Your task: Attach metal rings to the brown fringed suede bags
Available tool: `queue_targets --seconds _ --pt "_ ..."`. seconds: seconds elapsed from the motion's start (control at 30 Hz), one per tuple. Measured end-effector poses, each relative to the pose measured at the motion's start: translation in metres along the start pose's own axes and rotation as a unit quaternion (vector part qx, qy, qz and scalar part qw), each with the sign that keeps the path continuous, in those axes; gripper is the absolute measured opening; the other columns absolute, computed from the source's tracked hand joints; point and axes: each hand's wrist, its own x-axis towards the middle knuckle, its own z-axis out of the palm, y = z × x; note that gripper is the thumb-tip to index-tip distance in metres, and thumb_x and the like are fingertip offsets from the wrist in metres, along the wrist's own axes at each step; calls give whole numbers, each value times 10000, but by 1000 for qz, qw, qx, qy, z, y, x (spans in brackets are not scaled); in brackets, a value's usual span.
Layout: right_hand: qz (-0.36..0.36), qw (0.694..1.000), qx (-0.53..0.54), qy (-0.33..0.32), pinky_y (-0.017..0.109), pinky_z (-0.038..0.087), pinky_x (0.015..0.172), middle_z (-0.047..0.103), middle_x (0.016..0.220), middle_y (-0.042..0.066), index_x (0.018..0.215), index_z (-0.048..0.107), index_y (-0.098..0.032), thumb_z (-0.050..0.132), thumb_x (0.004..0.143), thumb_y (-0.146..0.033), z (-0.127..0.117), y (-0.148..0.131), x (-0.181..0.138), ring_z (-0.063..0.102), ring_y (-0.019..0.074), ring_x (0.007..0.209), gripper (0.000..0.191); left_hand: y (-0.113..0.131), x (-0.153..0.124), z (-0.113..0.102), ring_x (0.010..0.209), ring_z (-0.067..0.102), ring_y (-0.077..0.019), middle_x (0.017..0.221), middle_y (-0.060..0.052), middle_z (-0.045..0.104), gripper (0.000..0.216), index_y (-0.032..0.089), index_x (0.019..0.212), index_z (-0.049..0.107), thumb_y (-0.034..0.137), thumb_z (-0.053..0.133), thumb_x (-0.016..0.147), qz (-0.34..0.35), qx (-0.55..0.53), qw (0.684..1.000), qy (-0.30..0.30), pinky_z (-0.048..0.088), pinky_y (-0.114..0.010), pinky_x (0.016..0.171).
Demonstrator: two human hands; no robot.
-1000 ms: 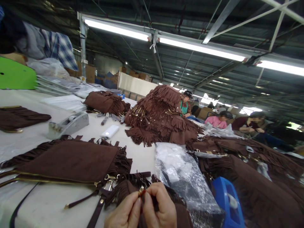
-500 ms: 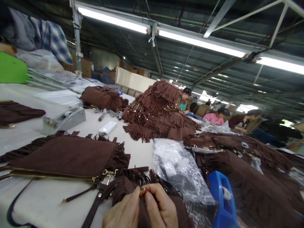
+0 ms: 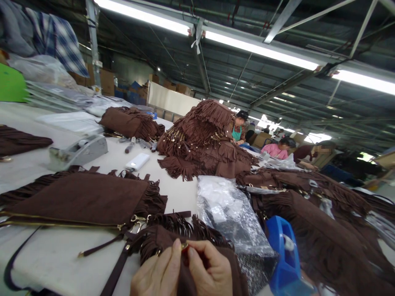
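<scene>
My left hand (image 3: 157,273) and my right hand (image 3: 210,269) meet at the bottom of the head view. Their fingertips pinch a small gold metal fitting (image 3: 184,246) on a brown fringed suede bag (image 3: 160,240) that lies under them. A flat brown fringed bag (image 3: 83,197) with a gold zipper and a clasp lies just to the left on the white table (image 3: 55,263). A dark strap (image 3: 114,275) runs from the held bag toward the table's front edge.
A blue tape dispenser (image 3: 285,257) and a clear plastic bag (image 3: 231,218) sit right of my hands. A heap of brown fringed bags (image 3: 203,139) rises mid-table, more spread at right (image 3: 324,222). A grey tape dispenser (image 3: 78,151) and white phone (image 3: 137,162) lie beyond. Several people sit far right.
The view has shifted a little, so everything sits slightly lower and left. My hands keep pinching the gold fitting on the bag in the same place.
</scene>
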Motion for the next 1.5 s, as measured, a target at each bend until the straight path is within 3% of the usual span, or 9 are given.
queue_targets --seconds 0.27,0.43,0.6,0.8,0.97,1.1,1.5 --pt "54 993 98 22 157 436 522 662 559 -3 615 695 -184 643 647 -317 7 12 1 564 86 515 146 3 -3 1 612 617 -127 795 -144 688 240 -33 1028 566 43 432 844 -13 -27 1000 -7 483 -237 567" --pt "113 978 162 -62 167 441 505 688 623 30 676 715 -165 710 653 -371 -1 22 7 571 89 521 208 2 11 -1 566 612 -107 687 -96 674 229 2 951 582 11 370 862 -56 -49 997 37 480 -203 550" --pt "113 975 159 -111 176 429 527 684 666 33 746 716 -157 699 703 -391 -9 24 8 545 81 547 238 1 3 0 594 612 -128 753 -119 675 238 -21 1014 569 3 424 826 -46 -41 998 -1 487 -231 555" --pt "122 988 91 -39 204 418 520 653 569 25 614 699 -147 688 593 -378 0 14 7 522 103 527 233 3 -10 4 576 598 -144 791 -144 668 277 -47 1049 556 5 483 786 -17 -16 1000 -19 478 -256 519" --pt "134 985 112 15 200 419 502 650 540 22 557 665 -147 686 549 -347 11 13 7 523 99 501 202 2 -7 5 587 631 -122 727 -72 668 233 41 1057 552 56 440 852 -90 -98 991 -30 517 -198 560" --pt "162 969 188 -18 179 406 488 657 574 25 637 665 -132 727 573 -390 12 17 5 528 85 500 273 -1 2 2 641 665 -85 766 -24 694 194 137 981 555 180 373 929 -173 -173 968 -58 528 -121 626" --pt "42 997 16 -57 217 485 633 710 703 42 738 705 -166 557 732 -389 8 10 1 639 160 673 268 1 -1 2 582 639 -113 719 -99 672 199 21 951 581 73 396 899 -67 -76 995 -18 503 -188 559"
